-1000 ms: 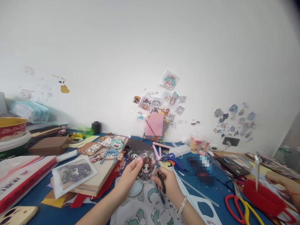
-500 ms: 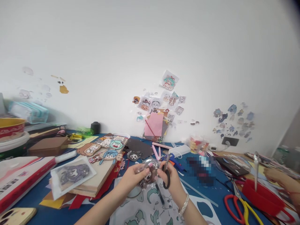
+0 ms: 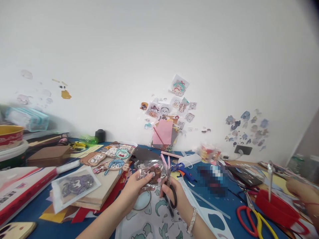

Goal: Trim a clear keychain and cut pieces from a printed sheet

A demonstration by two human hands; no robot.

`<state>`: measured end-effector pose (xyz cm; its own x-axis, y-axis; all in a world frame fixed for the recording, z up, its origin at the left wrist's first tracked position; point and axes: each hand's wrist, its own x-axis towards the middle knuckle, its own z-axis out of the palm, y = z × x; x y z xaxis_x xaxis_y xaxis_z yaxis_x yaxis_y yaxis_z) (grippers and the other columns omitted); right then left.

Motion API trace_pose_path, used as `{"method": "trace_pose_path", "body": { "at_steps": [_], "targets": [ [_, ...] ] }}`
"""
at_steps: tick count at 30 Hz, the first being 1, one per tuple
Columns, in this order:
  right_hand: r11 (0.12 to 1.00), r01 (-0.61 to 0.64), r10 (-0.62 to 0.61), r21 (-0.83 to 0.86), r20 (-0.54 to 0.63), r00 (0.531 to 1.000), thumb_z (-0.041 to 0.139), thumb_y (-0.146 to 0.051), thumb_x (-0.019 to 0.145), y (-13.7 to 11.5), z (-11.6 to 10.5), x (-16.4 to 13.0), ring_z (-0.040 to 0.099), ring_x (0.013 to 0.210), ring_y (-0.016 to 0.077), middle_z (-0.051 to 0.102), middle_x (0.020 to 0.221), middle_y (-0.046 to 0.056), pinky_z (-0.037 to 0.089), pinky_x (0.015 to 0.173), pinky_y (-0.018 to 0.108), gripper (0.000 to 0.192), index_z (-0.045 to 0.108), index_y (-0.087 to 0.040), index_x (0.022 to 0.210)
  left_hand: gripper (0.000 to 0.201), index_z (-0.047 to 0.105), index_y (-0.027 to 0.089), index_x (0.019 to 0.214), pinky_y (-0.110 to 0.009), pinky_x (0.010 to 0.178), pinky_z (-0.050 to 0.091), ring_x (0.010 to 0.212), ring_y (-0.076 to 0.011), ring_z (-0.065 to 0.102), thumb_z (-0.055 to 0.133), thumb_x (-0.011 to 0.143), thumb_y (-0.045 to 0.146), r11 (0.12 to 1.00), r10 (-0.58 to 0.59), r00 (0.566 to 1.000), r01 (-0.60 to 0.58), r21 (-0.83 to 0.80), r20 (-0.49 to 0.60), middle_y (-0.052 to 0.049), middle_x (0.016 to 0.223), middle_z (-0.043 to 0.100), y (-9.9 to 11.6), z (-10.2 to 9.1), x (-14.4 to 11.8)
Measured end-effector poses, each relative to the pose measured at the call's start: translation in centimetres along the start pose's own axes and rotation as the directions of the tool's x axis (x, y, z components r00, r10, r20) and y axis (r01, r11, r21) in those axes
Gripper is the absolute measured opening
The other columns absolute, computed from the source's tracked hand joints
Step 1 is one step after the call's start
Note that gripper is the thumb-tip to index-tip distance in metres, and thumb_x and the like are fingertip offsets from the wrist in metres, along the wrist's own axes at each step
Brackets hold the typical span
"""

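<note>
My left hand (image 3: 136,188) is closed on a brown, black and white cartoon cutout (image 3: 156,173) wrapped in shiny clear film, its thumb lying on the front. My right hand (image 3: 179,196) grips a pair of scissors (image 3: 173,195) with dark handles. Their blades point up beside the right edge of the film; I cannot tell whether the blades touch it. The right fingertips sit close to the cutout's lower right edge. Below both hands lies a white printed sheet (image 3: 149,215) with green drawings, and a dark pen-like object (image 3: 170,209) rests over it.
Cartoon cutouts (image 3: 117,155) lie on a thick pad (image 3: 107,186) at left, beside a bagged purple cutout (image 3: 77,186). Red-and-yellow-handled scissors (image 3: 251,217) and a red container (image 3: 276,205) are at right. Another person's hand (image 3: 297,189) shows at the far right. A blue glue gun (image 3: 183,168) lies behind.
The film-wrapped cutout has turned more face-up and shifted slightly up and left. My right hand has moved lower and left with the scissors, whose blades now lean beside the film.
</note>
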<state>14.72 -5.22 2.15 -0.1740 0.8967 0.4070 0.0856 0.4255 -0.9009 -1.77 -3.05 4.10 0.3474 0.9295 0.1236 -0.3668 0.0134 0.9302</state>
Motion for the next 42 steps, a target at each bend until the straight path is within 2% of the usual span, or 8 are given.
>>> {"method": "trace_pose_path", "body": {
  "at_steps": [12,15,20,22,27,33,38,42],
  "targets": [
    [1.000,0.014,-0.014,-0.011,0.053,0.998,0.057,-0.049,0.073,0.2,0.0,0.0,0.051,0.051,0.0131,0.052,0.056,-0.001,0.040,0.051,0.024,0.034,0.048,-0.017,0.075,0.036,0.058,0.015,0.098,-0.026,0.062,0.048,0.075,-0.0175,0.060,0.065,0.069,0.036,1.000,0.000,1.000,0.000,0.008,-0.015,-0.009,0.089,0.068,0.0,-0.3,0.2],
    [0.997,0.021,-0.017,-0.080,0.049,0.999,0.056,-0.043,0.075,0.5,-0.3,-0.1,0.050,0.050,0.0130,0.051,0.056,-0.002,0.040,0.051,0.024,0.028,0.049,-0.016,0.074,0.036,0.059,0.014,0.096,-0.026,0.061,0.048,0.072,-0.0170,0.061,0.066,0.069,0.036,1.000,0.005,1.000,-0.005,0.028,-0.015,-0.010,0.091,0.067,0.0,-0.2,0.3],
    [0.955,-0.034,0.028,-0.295,-0.026,0.999,0.061,-0.030,0.071,1.3,-0.9,-0.2,0.049,0.052,0.0124,0.051,0.058,-0.002,0.039,0.051,0.023,0.016,0.051,-0.017,0.071,0.036,0.059,0.014,0.098,-0.029,0.071,0.048,0.080,-0.0189,0.061,0.066,0.069,0.034,0.998,0.049,0.999,-0.048,0.029,-0.024,-0.009,0.091,0.068,0.0,-0.3,0.3],
    [0.951,-0.055,0.050,-0.305,-0.023,0.998,0.061,-0.029,0.071,1.6,-0.9,-0.1,0.048,0.050,0.0121,0.050,0.056,-0.003,0.038,0.050,0.023,0.016,0.052,-0.017,0.070,0.035,0.060,0.014,0.098,-0.029,0.073,0.048,0.080,-0.0188,0.062,0.066,0.069,0.033,0.998,0.062,0.998,-0.062,0.013,-0.019,-0.009,0.091,0.068,0.0,-0.3,0.3],
    [0.978,-0.127,0.124,-0.163,-0.024,0.992,0.065,-0.032,0.068,1.9,-0.9,0.2,0.052,0.055,0.0136,0.052,0.061,-0.003,0.040,0.052,0.025,0.026,0.054,-0.017,0.086,0.034,0.060,0.014,0.098,-0.029,0.073,0.050,0.084,-0.0206,0.063,0.066,0.070,0.033,0.998,0.047,0.997,-0.050,-0.042,-0.054,-0.010,0.094,0.068,0.0,-0.3,0.4],
    [0.976,-0.191,0.198,0.103,-0.056,0.979,0.072,-0.038,0.064,1.5,-2.3,0.2,0.054,0.094,0.0228,0.061,0.102,0.008,0.043,0.078,0.033,0.063,0.047,-0.020,0.118,0.035,0.058,0.014,0.103,-0.033,0.081,0.051,0.097,-0.0238,0.060,0.064,0.072,0.028,0.974,-0.003,0.989,-0.030,-0.224,-0.146,-0.010,0.105,0.065,0.5,-0.6,0.7],
    [0.917,-0.260,0.298,0.304,-0.086,0.951,0.067,-0.044,0.068,0.6,-2.7,0.1,0.052,0.105,0.0250,0.057,0.115,0.008,0.043,0.079,0.033,0.058,0.049,-0.024,0.119,0.039,0.054,0.013,0.108,-0.042,0.080,0.052,0.100,-0.0275,0.058,0.054,0.078,0.037,0.916,-0.152,0.957,0.041,-0.400,-0.249,-0.014,0.114,0.060,0.7,-0.6,0.9],
    [0.947,-0.213,0.246,0.240,-0.120,0.962,0.069,-0.045,0.066,-0.1,-2.0,0.1,0.054,0.102,0.0258,0.062,0.107,0.009,0.041,0.084,0.036,0.056,0.051,-0.021,0.114,0.037,0.055,0.014,0.110,-0.041,0.084,0.050,0.103,-0.0263,0.057,0.054,0.079,0.035,0.899,-0.109,0.984,0.037,-0.437,-0.140,-0.011,0.117,0.059,0.7,-0.1,0.6]
  ]
}}
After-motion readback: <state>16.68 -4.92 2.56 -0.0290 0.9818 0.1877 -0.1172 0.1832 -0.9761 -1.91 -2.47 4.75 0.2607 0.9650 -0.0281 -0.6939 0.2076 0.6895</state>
